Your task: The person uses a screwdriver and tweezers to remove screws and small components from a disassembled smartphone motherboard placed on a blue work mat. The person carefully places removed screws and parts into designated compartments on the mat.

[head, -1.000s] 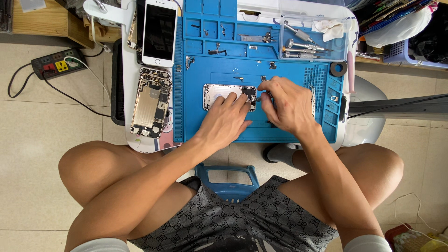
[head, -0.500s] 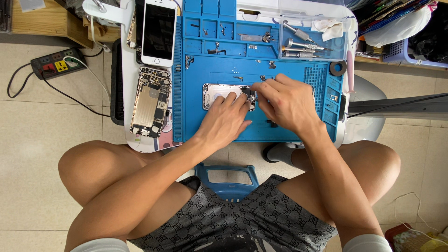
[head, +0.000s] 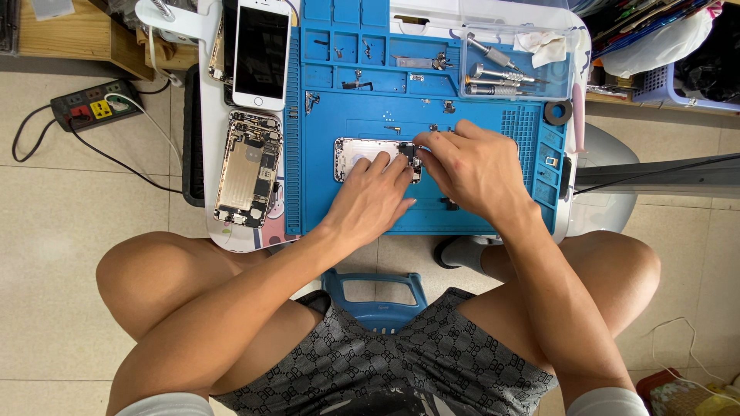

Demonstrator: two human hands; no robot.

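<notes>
With my left hand (head: 370, 202) pressed flat on the silver phone housing (head: 362, 158) at the centre of the blue silicone mat (head: 339, 208), my right hand (head: 474, 173) should keep its pinched fingertips (head: 420, 154) low and steady over the small dark component (head: 408, 154).

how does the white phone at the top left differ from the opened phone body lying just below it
The white phone is closed, showing a dark glass screen; the opened phone body has no screen and bares its metal frame and inner parts. The white phone lies nearer the table's far edge, the opened phone body nearer the person. Both lie flat and lengthwise, left of the blue work mat, untouched by either hand.
</notes>
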